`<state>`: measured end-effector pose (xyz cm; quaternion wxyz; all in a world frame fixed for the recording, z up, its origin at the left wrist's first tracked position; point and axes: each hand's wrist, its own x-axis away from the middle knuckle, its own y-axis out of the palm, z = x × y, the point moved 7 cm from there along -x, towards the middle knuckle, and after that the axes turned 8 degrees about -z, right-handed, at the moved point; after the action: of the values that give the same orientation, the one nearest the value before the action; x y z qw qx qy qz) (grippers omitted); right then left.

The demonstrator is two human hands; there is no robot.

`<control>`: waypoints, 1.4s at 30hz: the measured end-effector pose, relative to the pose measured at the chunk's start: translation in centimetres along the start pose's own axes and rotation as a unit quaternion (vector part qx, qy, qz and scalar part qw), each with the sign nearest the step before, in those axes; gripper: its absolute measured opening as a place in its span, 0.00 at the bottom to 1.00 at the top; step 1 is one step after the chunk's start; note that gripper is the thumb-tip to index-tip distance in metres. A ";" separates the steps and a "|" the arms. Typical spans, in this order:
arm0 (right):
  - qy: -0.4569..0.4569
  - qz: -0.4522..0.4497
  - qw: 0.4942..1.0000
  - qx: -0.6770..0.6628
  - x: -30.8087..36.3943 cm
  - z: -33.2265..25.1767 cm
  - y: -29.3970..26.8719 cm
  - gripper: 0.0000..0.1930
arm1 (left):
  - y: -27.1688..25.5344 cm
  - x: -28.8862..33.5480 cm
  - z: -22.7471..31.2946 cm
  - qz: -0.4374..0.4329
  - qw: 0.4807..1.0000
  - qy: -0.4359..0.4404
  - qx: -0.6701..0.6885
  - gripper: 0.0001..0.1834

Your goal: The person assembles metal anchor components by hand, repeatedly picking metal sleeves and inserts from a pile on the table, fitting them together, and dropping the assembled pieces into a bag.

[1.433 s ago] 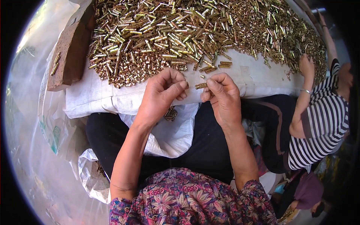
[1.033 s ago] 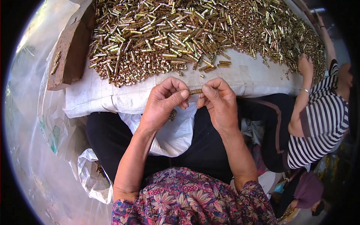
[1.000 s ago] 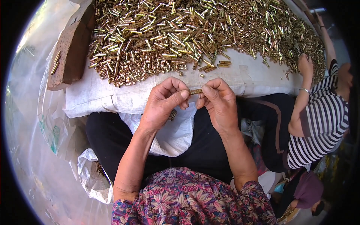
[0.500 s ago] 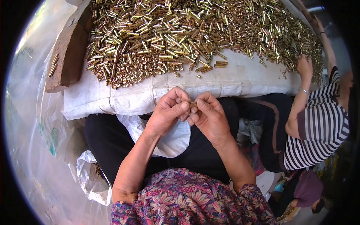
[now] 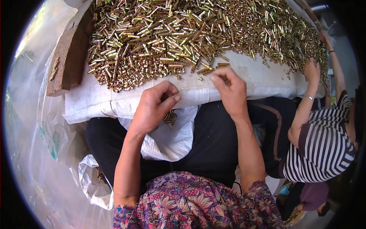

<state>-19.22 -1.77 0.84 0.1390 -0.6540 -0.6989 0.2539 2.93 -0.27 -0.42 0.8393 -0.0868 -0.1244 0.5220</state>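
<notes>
My left hand (image 5: 154, 107) hovers over a white woven bag (image 5: 177, 143) in my lap, thumb and forefinger apart and nothing visible between them. Several brass-coloured metal pieces (image 5: 170, 117) lie in the bag's mouth, beneath that hand. My right hand (image 5: 232, 93) is raised over the near edge of the white-covered work surface (image 5: 263, 78), fingers loosely curled, thumb and forefinger slightly apart. Just beyond its fingertips lie a few brass-coloured threaded tubes (image 5: 207, 71). A small loose collar (image 5: 200, 78) rests left of them. The insides of both palms are hidden.
A large heap of brass-coloured tubes and collars (image 5: 152, 42) covers the far side. A reddish-brown block (image 5: 66, 63) borders it on the left, with a few pieces on top. At right, a co-worker in a striped shirt (image 5: 324, 145) reaches into the heap. A plastic bag (image 5: 89, 179) stands lower left.
My hands were together, holding a small brass-coloured piece between the fingertips. They have parted: the left moved left over the bag, the right up and right toward the loose tubes.
</notes>
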 end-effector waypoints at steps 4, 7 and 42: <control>-0.065 -0.014 0.986 0.150 -4.0 -1.6 0.2 0.06 | -0.2 -1.2 1.1 0.077 0.984 0.063 -0.150 0.07; -0.049 -0.082 0.964 0.247 -5.5 -1.3 1.3 0.06 | -0.5 -2.0 1.8 0.129 0.956 0.074 -0.253 0.08; 0.097 -0.104 0.879 -0.456 2.8 -2.2 3.9 0.06 | 2.4 0.1 1.0 -0.056 0.958 -0.028 0.279 0.04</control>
<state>-15.05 1.41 0.18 -0.0819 -0.5895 -0.7847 -0.1731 0.58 0.88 -0.13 0.8542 0.1724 -0.0025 0.4905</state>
